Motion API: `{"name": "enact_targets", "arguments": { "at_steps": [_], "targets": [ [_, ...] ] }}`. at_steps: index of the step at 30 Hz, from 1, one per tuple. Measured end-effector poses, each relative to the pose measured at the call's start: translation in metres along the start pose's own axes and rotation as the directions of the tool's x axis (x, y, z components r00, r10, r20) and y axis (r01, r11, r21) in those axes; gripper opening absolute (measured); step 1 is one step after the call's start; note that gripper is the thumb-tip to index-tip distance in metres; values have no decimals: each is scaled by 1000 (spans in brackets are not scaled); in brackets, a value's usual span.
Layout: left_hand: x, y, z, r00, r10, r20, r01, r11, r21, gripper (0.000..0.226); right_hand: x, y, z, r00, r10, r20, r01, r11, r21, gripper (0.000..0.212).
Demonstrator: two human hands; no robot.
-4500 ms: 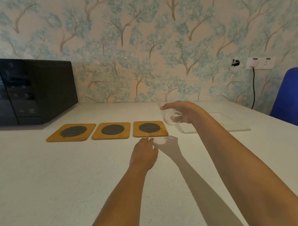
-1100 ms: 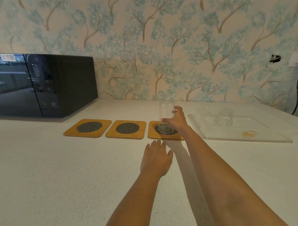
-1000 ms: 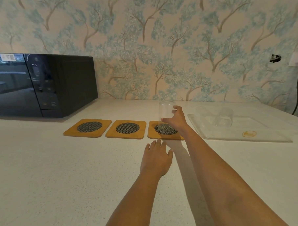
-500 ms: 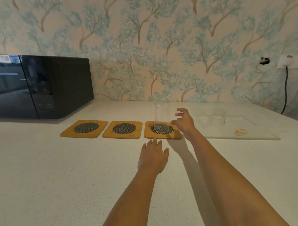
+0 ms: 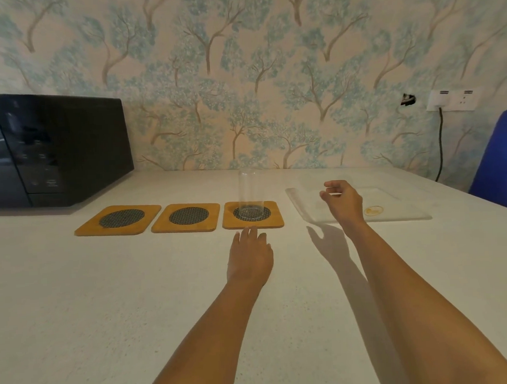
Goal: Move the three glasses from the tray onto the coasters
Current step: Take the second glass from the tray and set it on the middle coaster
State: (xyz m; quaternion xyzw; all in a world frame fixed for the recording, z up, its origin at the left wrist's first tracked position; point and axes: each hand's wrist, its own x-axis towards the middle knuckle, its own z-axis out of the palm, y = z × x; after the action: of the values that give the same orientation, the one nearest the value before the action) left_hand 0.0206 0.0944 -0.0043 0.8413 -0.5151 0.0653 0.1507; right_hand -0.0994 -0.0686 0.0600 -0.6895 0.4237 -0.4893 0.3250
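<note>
A tall clear glass (image 5: 250,192) stands upright on the rightmost of three wooden coasters (image 5: 274,220). The middle coaster (image 5: 186,216) and the left coaster (image 5: 120,219) carry nothing. My right hand (image 5: 341,201) hovers over the near left part of the clear tray (image 5: 398,206), fingers loosely curled and apart, holding nothing. My left hand (image 5: 249,258) lies flat on the white counter just in front of the right coaster. I cannot make out any other glass on the tray; my right hand covers part of it.
A black microwave (image 5: 55,148) stands at the back left against the wallpapered wall. A blue chair back (image 5: 501,163) is at the right edge. A dark cable (image 5: 441,143) hangs from a wall socket (image 5: 451,99) behind the tray.
My right hand set the glass on the right coaster, let go of it and moved right over the tray. My left hand has stayed flat on the counter.
</note>
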Motion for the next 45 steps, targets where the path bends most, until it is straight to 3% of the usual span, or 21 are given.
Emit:
{"name": "enact_targets", "arguments": {
  "at_steps": [5,11,21,31,45],
  "targets": [
    [10,34,6,999,41,19,-39,995,-94,48,25,11,-28,997,26,-77,-28,999,-23,28],
    [35,68,17,998,46,53,-39,993,-114,51,69,30,-49,991,108,-74,-112,991,-67,34],
    [80,97,35,998,7,68,-2,997,-75,51,133,53,-37,939,333,89,-278,884,-375,63],
    [99,97,47,994,13,112,-3,996,-84,52,156,50,5,903,390,178,-241,806,-541,81],
    [100,95,50,994,19,111,-8,996,-93,53,160,47,14,833,523,177,-401,794,-458,82]
  ]
}}
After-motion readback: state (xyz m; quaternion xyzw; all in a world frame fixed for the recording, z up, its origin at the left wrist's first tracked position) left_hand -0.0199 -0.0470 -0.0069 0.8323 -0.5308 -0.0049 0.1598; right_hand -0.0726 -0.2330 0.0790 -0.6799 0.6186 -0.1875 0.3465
